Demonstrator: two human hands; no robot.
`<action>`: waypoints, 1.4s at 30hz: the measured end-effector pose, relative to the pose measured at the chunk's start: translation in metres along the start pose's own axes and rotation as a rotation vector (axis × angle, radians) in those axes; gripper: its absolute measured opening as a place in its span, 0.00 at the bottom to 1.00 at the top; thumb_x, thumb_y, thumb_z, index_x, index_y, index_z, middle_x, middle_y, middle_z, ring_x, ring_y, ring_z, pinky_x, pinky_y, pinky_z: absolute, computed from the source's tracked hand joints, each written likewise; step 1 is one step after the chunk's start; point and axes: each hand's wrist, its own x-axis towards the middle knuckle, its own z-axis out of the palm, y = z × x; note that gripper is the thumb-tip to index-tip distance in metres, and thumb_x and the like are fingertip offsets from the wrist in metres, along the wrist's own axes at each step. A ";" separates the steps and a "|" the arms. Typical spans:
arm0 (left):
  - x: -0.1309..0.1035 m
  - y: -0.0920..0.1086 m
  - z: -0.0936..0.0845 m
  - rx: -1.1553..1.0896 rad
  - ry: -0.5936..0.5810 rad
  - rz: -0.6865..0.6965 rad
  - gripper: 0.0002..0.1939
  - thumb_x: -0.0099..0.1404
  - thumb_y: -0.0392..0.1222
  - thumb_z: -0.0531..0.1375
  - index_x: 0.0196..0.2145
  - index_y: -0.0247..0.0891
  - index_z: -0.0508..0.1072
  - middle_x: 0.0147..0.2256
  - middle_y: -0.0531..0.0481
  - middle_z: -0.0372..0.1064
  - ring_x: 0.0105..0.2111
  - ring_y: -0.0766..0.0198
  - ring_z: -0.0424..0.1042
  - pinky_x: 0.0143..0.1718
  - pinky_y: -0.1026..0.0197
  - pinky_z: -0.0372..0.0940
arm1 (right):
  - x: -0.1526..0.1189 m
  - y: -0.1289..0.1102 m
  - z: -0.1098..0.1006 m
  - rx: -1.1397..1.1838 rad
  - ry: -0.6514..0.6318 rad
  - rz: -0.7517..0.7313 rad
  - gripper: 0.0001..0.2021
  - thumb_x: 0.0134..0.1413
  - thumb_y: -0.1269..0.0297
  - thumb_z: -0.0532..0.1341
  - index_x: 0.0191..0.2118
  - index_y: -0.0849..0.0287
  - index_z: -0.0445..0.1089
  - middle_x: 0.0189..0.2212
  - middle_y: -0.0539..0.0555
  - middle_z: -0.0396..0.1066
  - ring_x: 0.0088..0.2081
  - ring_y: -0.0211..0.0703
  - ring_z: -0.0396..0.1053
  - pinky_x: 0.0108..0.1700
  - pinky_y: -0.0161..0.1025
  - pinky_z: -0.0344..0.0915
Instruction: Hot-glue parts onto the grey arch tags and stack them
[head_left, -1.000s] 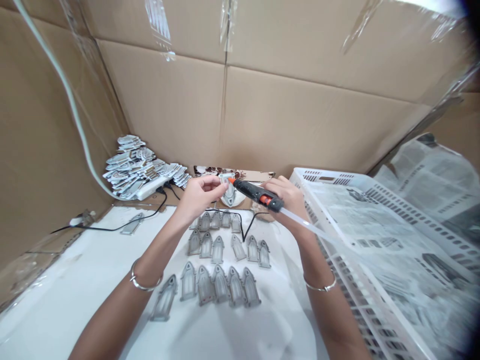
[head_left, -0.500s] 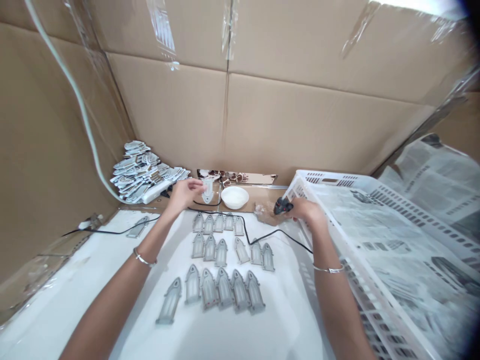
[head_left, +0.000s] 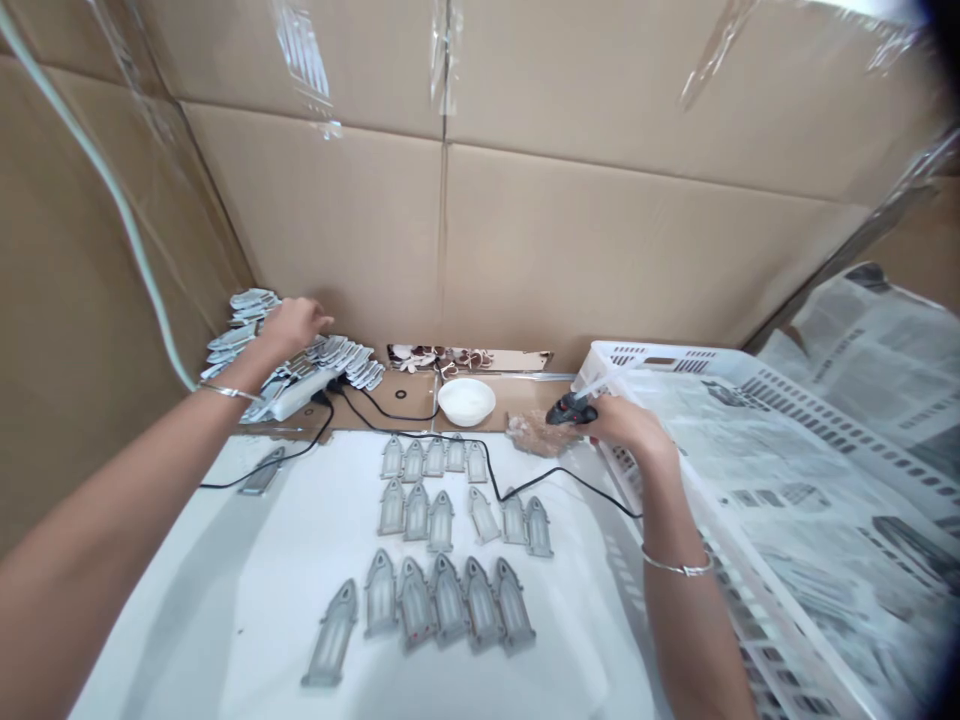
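Note:
My right hand [head_left: 619, 425] is wrapped around a black hot glue gun [head_left: 571, 408], with a translucent glue stick [head_left: 604, 380] poking out of its back. The gun is above a brown crumpled scrap [head_left: 536, 433]. My left hand [head_left: 298, 325] is over a heap of small white-and-grey flat pieces [head_left: 341, 352]; its fingers are curled together, and anything in them is hidden. On the white tabletop, several grey arch-shaped frames [head_left: 448, 600] with pale panels lie in rough rows. One similar frame [head_left: 262, 470] lies apart at the left.
A white bowl [head_left: 466, 402] stands at the back, beside a strip with small white and brown bits [head_left: 450, 358]. A white power strip [head_left: 300, 393] feeds a black cord [head_left: 491, 460] across the table. A newspaper-lined white plastic basket [head_left: 660, 350] is at right. Cardboard walls [head_left: 315, 220] enclose the space.
My left hand has moved left from beside the bowl to the heap; the pale piece at its fingertips no longer shows. My right hand still holds the glue gun, now tilted differently.

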 end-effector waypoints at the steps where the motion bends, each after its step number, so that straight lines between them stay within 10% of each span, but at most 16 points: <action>1: -0.010 0.003 -0.002 0.024 0.018 0.009 0.07 0.62 0.37 0.65 0.30 0.30 0.76 0.21 0.54 0.65 0.27 0.64 0.58 0.34 0.64 0.49 | 0.001 0.001 0.000 0.004 0.000 0.000 0.13 0.54 0.52 0.61 0.37 0.55 0.74 0.35 0.56 0.79 0.41 0.49 0.75 0.32 0.38 0.59; 4: -0.072 0.016 -0.006 0.135 -0.098 0.028 0.17 0.66 0.51 0.60 0.28 0.34 0.75 0.23 0.50 0.70 0.27 0.61 0.63 0.32 0.63 0.50 | 0.006 0.003 0.003 -0.006 -0.005 -0.029 0.13 0.54 0.52 0.61 0.36 0.55 0.74 0.34 0.54 0.79 0.40 0.49 0.74 0.32 0.37 0.59; 9: -0.224 0.044 0.002 0.268 -0.934 -0.034 0.27 0.57 0.67 0.58 0.21 0.40 0.69 0.26 0.45 0.74 0.28 0.49 0.72 0.29 0.58 0.54 | 0.021 0.002 0.013 0.004 -0.084 -0.092 0.12 0.51 0.55 0.63 0.25 0.58 0.73 0.29 0.55 0.78 0.32 0.46 0.73 0.31 0.37 0.60; 15: -0.314 0.052 0.019 0.284 -0.874 -0.031 0.17 0.56 0.58 0.58 0.30 0.41 0.68 0.37 0.39 0.75 0.39 0.42 0.73 0.36 0.53 0.58 | 0.028 0.002 0.019 0.085 -0.240 -0.100 0.06 0.49 0.63 0.65 0.27 0.59 0.74 0.27 0.55 0.78 0.31 0.43 0.73 0.29 0.35 0.61; 24: -0.268 0.023 0.028 -0.233 -0.883 -0.222 0.20 0.50 0.58 0.63 0.26 0.41 0.60 0.17 0.56 0.66 0.18 0.60 0.68 0.19 0.64 0.55 | 0.003 0.000 0.001 0.110 0.220 -0.175 0.12 0.53 0.56 0.61 0.36 0.56 0.77 0.36 0.56 0.79 0.37 0.47 0.74 0.32 0.36 0.58; 32: -0.177 0.131 0.011 -0.975 -0.225 -0.145 0.30 0.46 0.60 0.71 0.35 0.40 0.62 0.21 0.57 0.71 0.20 0.61 0.76 0.24 0.63 0.70 | -0.040 -0.055 -0.006 0.459 0.568 -0.540 0.16 0.59 0.50 0.56 0.29 0.57 0.70 0.30 0.54 0.75 0.32 0.45 0.69 0.31 0.36 0.55; 42: -0.183 0.168 0.014 -1.035 -0.224 0.032 0.25 0.53 0.50 0.70 0.43 0.38 0.66 0.35 0.46 0.79 0.27 0.57 0.80 0.23 0.62 0.73 | -0.053 -0.065 0.000 0.502 0.738 -0.783 0.07 0.56 0.65 0.57 0.34 0.55 0.73 0.30 0.52 0.74 0.34 0.43 0.66 0.36 0.36 0.58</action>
